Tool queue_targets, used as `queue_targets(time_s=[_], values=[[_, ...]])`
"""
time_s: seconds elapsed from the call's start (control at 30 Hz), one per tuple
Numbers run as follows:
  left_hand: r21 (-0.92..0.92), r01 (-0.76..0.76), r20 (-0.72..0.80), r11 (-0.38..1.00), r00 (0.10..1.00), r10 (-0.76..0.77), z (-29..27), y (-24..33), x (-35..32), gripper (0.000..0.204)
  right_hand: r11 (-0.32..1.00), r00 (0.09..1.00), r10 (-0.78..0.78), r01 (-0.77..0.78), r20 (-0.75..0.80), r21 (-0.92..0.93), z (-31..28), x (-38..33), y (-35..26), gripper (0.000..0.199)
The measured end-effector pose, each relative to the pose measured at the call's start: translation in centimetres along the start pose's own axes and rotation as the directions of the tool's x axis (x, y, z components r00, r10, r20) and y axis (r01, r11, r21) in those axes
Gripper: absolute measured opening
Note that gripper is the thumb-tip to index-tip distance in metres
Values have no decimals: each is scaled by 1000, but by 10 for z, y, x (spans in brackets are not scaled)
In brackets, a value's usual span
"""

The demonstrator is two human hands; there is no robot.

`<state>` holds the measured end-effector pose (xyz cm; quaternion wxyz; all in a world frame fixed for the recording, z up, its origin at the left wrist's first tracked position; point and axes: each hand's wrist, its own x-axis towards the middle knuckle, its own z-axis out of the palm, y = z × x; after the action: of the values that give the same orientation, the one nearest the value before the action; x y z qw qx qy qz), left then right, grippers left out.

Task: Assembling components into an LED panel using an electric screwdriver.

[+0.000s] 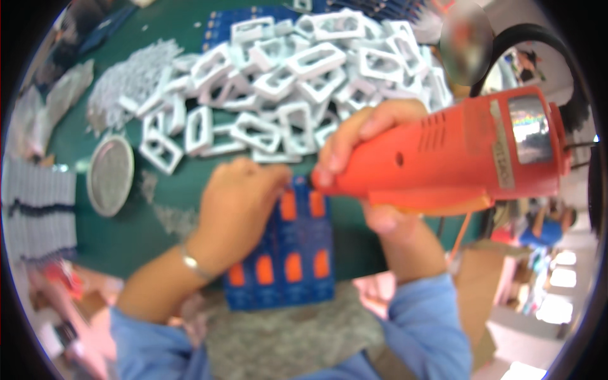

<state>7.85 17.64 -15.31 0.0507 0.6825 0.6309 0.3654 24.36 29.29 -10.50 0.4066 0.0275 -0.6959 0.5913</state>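
Note:
My right hand point(370, 149) grips an orange electric screwdriver point(456, 155), its nose pointing left and down toward a blue tray point(297, 253) with orange inserts on the green table point(152, 228). My left hand point(237, 202) rests fingers-down on the top left of that blue tray, close to the tool's tip. What lies under the left fingers is hidden. The picture is blurred.
A large heap of white rectangular plastic frames point(291, 82) fills the table's far side. A round metal dish point(111, 174) sits at the left, with small white parts point(130, 79) behind it. Stacked strips point(38, 209) lie at the far left. A cardboard box point(481, 278) stands at the right.

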Motion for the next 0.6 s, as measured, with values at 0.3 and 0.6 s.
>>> queue_targets(time_s=[0.3,0.6], values=[[31,-368,194,929,914,356,9,12,-25,28,982,993,52,-71,110,176,-5,10,9,72],[94,-325,239,941,925,296,10,16,-29,26,952,998,46,-57,44,300,-14,19,18,73]])
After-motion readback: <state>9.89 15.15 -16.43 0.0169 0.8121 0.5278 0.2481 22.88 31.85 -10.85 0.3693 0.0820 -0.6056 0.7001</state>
